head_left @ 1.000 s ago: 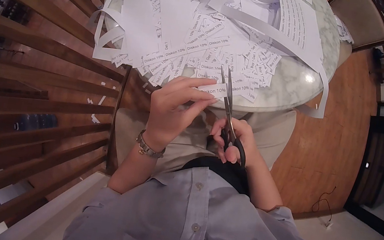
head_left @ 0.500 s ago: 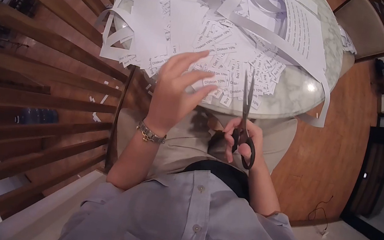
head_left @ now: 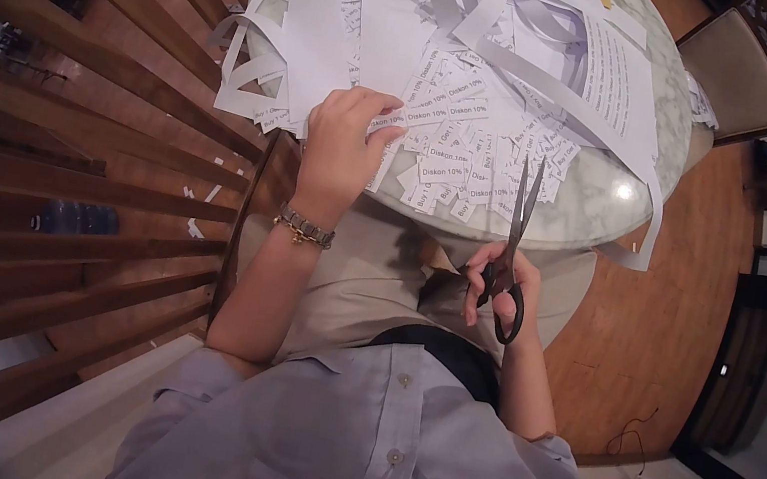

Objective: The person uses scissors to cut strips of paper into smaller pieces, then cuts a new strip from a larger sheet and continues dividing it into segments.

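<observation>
My left hand [head_left: 336, 145] is at the near left edge of the round table, thumb and fingers pinched on a paper strip [head_left: 426, 116] printed "Diskon 10%" several times. The strip slants up to the right over the pile. In my right hand [head_left: 531, 283] are black-handled scissors [head_left: 522, 207], with fingers at the loops and blades slightly apart, pointing away from me. The blade tips reach over the table's near edge, beside the pile of small cut paper slips [head_left: 442, 172] reading "Diskon 10%" and "Buy 1 Get 1".
Printed sheets and blank paper [head_left: 393, 28] cover much of the marble table [head_left: 604, 197]. Long curled paper offcuts [head_left: 653, 219] hang over its right edge. A wooden slatted railing [head_left: 95, 204] runs along my left. An upholstered chair [head_left: 742, 66] stands at the far right.
My left hand has gone from spread fingers above the slips to pinching a printed strip, lower and slightly left. The scissors remain in my right hand, their blades now a little wider apart.
</observation>
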The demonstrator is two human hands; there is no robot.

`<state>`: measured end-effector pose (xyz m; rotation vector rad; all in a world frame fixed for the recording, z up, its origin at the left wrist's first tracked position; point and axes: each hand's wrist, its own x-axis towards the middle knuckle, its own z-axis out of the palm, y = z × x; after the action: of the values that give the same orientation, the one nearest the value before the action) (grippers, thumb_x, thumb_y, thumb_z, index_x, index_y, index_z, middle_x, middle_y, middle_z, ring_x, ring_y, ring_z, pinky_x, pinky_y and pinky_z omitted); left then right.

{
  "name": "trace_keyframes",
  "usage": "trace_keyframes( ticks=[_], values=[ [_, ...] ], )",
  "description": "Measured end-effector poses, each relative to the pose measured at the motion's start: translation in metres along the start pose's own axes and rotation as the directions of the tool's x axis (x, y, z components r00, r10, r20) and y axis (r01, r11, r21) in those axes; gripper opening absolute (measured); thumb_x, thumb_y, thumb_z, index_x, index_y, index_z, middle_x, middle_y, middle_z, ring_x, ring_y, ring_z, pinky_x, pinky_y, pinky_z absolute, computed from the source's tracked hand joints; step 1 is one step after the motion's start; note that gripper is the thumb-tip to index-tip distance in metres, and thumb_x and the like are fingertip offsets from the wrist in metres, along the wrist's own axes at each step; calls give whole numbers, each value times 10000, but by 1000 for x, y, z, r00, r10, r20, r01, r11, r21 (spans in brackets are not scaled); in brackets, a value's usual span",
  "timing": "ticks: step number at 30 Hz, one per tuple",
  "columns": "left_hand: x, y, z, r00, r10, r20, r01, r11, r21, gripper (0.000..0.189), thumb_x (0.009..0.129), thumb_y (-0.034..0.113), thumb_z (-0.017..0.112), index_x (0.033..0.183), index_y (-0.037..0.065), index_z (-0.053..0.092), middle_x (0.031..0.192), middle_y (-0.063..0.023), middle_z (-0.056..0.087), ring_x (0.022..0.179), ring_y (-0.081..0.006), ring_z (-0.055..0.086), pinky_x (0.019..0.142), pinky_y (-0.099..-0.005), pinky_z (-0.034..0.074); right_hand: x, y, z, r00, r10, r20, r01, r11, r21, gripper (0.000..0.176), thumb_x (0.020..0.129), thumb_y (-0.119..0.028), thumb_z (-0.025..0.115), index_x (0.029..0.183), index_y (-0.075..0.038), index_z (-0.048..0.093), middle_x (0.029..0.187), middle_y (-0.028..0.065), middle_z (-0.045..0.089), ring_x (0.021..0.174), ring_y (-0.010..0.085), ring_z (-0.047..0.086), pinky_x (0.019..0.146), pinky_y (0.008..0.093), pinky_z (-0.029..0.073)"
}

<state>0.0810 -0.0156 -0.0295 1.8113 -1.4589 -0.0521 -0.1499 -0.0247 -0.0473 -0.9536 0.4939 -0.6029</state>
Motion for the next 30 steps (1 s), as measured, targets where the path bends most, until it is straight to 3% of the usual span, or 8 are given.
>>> trace_keyframes(
  ticks=[5, 8, 11, 17, 19, 22, 26, 30],
  values=[
    [-1, 3, -3, 1000, 13, -12, -13, 999, -37, 209, 643, 58, 603, 847, 45, 562, 809, -74, 550, 762, -235, 510, 683, -333, 392, 0, 2, -2, 1000, 5, -1, -5, 1000, -1, 652, 512, -441, 733, 867, 26, 448, 609, 0, 408, 403, 78, 459, 361, 190, 397],
    [1, 8, -7, 999, -41, -9, 39, 986, -162, 205, 658, 32, 588, 860, 28, 553, 808, -95, 543, 756, -243, 527, 659, -323, 410, 0, 1, -1, 1000, 3, -11, -3, 1000, 8, 650, 512, -439, 733, 867, 25, 447, 611, -1, 407, 405, 78, 459, 362, 191, 398],
    [1, 9, -9, 997, 9, -77, -22, 986, -167, 206, 665, 12, 580, 868, 11, 544, 809, -109, 539, 733, -238, 548, 622, -306, 427, 0, 2, -2, 1000, 10, -1, -10, 1000, -2, 639, 521, -430, 732, 866, 25, 446, 611, -1, 406, 407, 78, 459, 362, 192, 399],
    [1, 7, -10, 993, -116, -29, 107, 972, -209, 208, 661, 0, 587, 864, 5, 544, 814, -114, 553, 663, -195, 569, 593, -278, 437, 0, 2, -2, 1000, 23, 3, -23, 1000, -7, 624, 530, -419, 731, 864, 24, 443, 610, -1, 405, 406, 79, 459, 362, 194, 396],
    [1, 5, -10, 975, -224, -9, 214, 940, -267, 228, 650, 6, 622, 868, -14, 558, 757, -105, 587, 610, -118, 552, 590, -229, 442, 0, 1, -2, 999, 32, -4, -32, 999, -8, 619, 531, -412, 733, 865, 21, 444, 610, -2, 402, 405, 77, 452, 362, 192, 393],
    [2, 4, -11, 966, -258, 14, 252, 927, -278, 226, 656, 16, 626, 872, -4, 564, 715, -103, 593, 595, -102, 549, 572, -219, 444, 0, 3, -2, 999, 37, -2, -37, 999, 2, 604, 538, -405, 730, 865, 17, 446, 611, -2, 397, 408, 75, 445, 362, 191, 391],
    [5, 3, -13, 969, -245, 21, 242, 934, -262, 212, 673, 14, 612, 879, -1, 564, 695, -104, 590, 599, -101, 555, 573, -222, 446, 0, 3, -3, 999, 37, 9, -37, 999, -8, 590, 548, -400, 725, 865, 14, 448, 613, -3, 393, 414, 74, 442, 364, 192, 390],
    [7, 1, -15, 993, -119, -15, 115, 980, -162, 191, 702, 16, 582, 892, 0, 562, 728, -101, 583, 638, -123, 562, 572, -233, 444, 1, 3, -3, 999, 34, 18, -33, 999, -14, 579, 558, -390, 722, 868, 15, 447, 617, -4, 391, 419, 74, 443, 368, 193, 390]
  ],
)
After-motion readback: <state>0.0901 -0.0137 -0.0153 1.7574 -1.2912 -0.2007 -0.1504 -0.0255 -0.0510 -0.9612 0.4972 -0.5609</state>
